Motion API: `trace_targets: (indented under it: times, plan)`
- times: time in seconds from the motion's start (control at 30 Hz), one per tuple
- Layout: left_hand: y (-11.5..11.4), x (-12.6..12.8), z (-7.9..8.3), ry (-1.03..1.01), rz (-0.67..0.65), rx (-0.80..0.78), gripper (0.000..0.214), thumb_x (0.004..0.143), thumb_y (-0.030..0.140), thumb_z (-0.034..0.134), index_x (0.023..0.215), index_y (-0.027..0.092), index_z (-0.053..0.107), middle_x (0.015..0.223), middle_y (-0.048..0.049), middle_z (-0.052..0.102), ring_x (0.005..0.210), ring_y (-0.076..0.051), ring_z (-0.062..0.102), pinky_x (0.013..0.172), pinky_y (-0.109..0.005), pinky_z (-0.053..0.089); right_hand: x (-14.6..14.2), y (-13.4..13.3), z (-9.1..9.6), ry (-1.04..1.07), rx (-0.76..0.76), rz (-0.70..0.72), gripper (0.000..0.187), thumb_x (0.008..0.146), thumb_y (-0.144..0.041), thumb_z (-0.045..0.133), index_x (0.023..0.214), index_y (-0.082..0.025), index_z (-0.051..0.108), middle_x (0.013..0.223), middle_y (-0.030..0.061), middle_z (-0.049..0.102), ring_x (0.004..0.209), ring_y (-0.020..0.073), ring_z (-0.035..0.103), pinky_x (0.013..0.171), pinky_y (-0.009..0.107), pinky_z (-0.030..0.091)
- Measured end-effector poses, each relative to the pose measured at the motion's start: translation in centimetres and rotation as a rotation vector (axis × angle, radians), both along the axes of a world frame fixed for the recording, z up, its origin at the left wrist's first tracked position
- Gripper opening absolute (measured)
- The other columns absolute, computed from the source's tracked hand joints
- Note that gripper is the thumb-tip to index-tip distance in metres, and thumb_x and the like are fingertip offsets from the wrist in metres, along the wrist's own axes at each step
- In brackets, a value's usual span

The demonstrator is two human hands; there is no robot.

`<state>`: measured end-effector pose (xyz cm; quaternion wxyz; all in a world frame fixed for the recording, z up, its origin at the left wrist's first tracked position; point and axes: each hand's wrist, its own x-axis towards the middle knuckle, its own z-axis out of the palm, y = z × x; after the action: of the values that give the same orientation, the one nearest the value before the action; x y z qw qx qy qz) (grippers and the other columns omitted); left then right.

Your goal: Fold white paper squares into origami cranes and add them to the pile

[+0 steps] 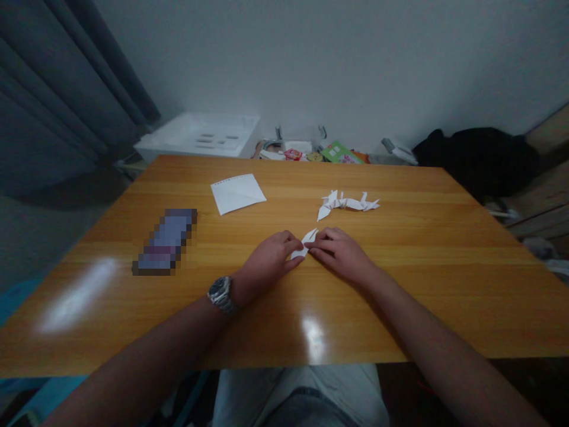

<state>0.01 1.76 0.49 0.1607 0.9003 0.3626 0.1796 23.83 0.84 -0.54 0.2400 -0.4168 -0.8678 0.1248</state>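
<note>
I am holding a small white folded paper in the middle of the shiny brown wooden table. It sits right between my two hands, straight in front of me, and both hands touch it. My left hand is curled, and its thumb and fingers pinch the end of the paper that is closer to me. My right hand comes in from the other side. Its fingers are bent and their tips hold the paper near its middle. Neither hand is nearer than the other, because they meet at the paper.

The paper is long and thin. Its long line is slanted, going from low on my left to high on my right. The far end is a sharp little tip. It sticks out above my fingers and points away from me and a bit to the right. My left fingers hide the near end, so I cannot see its shape.

A silver metal watch is on my left wrist. Further back on the right lie white folded paper shapes with pointy wings, set in a row and well apart from my hands. Further back on the left is a flat white sheet of paper. A blurry purple block lies off to my left.
</note>
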Motion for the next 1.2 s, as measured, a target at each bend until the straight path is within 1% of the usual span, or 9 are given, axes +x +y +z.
trace_targets:
  times: [0.13, 0.27, 0.5, 0.63, 0.7, 0.8, 0.97, 1.03, 1.2]
  plan:
    - [0.0, -0.1, 0.2, -0.015, -0.016, -0.028, 0.019, 0.096, 0.034, 0.065, 0.105, 0.018, 0.065, 0.102, -0.0062, 0.065, 0.095, -0.022, 0.062, 0.087, -0.034, 0.050, -0.5, 0.0, -0.4, 0.088, -0.034, -0.059, 0.013, 0.096, -0.028, 0.068, 0.104, -0.025, 0.078, 0.100, 0.0069, 0.068, 0.096, 0.0226, 0.062, 0.085, 0.037, 0.049]
    - [0.0, 0.0, 0.3, 0.037, -0.036, 0.031, 0.021, 0.092, 0.037, 0.069, 0.104, 0.020, 0.065, 0.103, -0.0060, 0.064, 0.094, -0.024, 0.059, 0.086, -0.037, 0.047, -0.8, 0.0, -0.4, 0.130, -0.059, -0.111, 0.008, 0.092, -0.025, 0.073, 0.099, -0.024, 0.076, 0.097, 0.0058, 0.068, 0.095, 0.0226, 0.062, 0.085, 0.037, 0.049]
    - [-0.2, 0.1, 0.3, 0.083, 0.008, 0.065, 0.028, 0.090, 0.039, 0.072, 0.107, 0.020, 0.063, 0.106, -0.0068, 0.063, 0.096, -0.025, 0.058, 0.086, -0.038, 0.046, -1.1, 0.0, -0.3, 0.153, -0.123, -0.154, 0.011, 0.087, -0.021, 0.077, 0.096, -0.022, 0.070, 0.096, 0.0040, 0.069, 0.093, 0.0222, 0.061, 0.083, 0.035, 0.046]
    - [-0.3, 0.0, 0.3, 0.076, 0.049, 0.098, 0.039, 0.092, 0.047, 0.068, 0.117, 0.018, 0.063, 0.113, -0.0102, 0.062, 0.101, -0.028, 0.058, 0.091, -0.041, 0.047, -0.9, 0.2, -0.5, 0.148, -0.107, -0.191, 0.017, 0.084, -0.023, 0.080, 0.090, -0.021, 0.064, 0.092, 0.0039, 0.066, 0.088, 0.0226, 0.058, 0.078, 0.035, 0.044]
    - [-0.1, -0.1, 0.1, 0.055, 0.086, 0.108, 0.040, 0.095, 0.046, 0.063, 0.122, 0.016, 0.063, 0.115, -0.0121, 0.062, 0.105, -0.028, 0.058, 0.094, -0.043, 0.047, -0.8, 0.2, -0.5, 0.148, -0.109, -0.148, 0.017, 0.085, -0.025, 0.080, 0.088, -0.021, 0.063, 0.092, 0.0037, 0.066, 0.089, 0.0225, 0.058, 0.080, 0.035, 0.044]
    - [0.1, -0.1, -0.1, 0.020, 0.140, 0.109, 0.037, 0.099, 0.040, 0.059, 0.125, 0.014, 0.063, 0.117, -0.0137, 0.062, 0.106, -0.028, 0.058, 0.095, -0.043, 0.048, -0.8, 0.1, -0.4, 0.158, -0.117, -0.028, 0.014, 0.088, -0.027, 0.077, 0.086, -0.021, 0.064, 0.095, 0.0041, 0.067, 0.094, 0.0221, 0.059, 0.085, 0.036, 0.045]
    - [0.3, -0.2, -0.1, 0.021, 0.147, 0.095, 0.034, 0.097, 0.037, 0.061, 0.120, 0.014, 0.068, 0.116, -0.0132, 0.062, 0.106, -0.028, 0.059, 0.096, -0.043, 0.049, -1.0, -0.2, -0.1, 0.183, -0.147, 0.098, 0.012, 0.088, -0.026, 0.077, 0.086, -0.022, 0.066, 0.101, 0.0048, 0.068, 0.098, 0.0218, 0.060, 0.089, 0.037, 0.046]
    - [0.4, -0.2, -0.2, 0.010, 0.139, 0.076, 0.032, 0.096, 0.036, 0.063, 0.119, 0.015, 0.069, 0.115, -0.0127, 0.062, 0.107, -0.028, 0.059, 0.096, -0.043, 0.049, -1.1, -0.2, -0.1, 0.192, -0.157, 0.095, 0.012, 0.088, -0.026, 0.077, 0.085, -0.022, 0.066, 0.101, 0.0047, 0.068, 0.099, 0.0217, 0.061, 0.089, 0.037, 0.047]
    - [0.7, -0.1, -0.8, -0.090, 0.129, 0.026, 0.029, 0.093, 0.030, 0.066, 0.117, 0.013, 0.067, 0.115, -0.0122, 0.063, 0.108, -0.027, 0.059, 0.099, -0.042, 0.048, -1.1, -0.3, -0.2, 0.202, -0.152, 0.019, 0.017, 0.083, -0.028, 0.082, 0.086, -0.023, 0.066, 0.101, 0.0045, 0.066, 0.098, 0.0220, 0.060, 0.089, 0.038, 0.047]
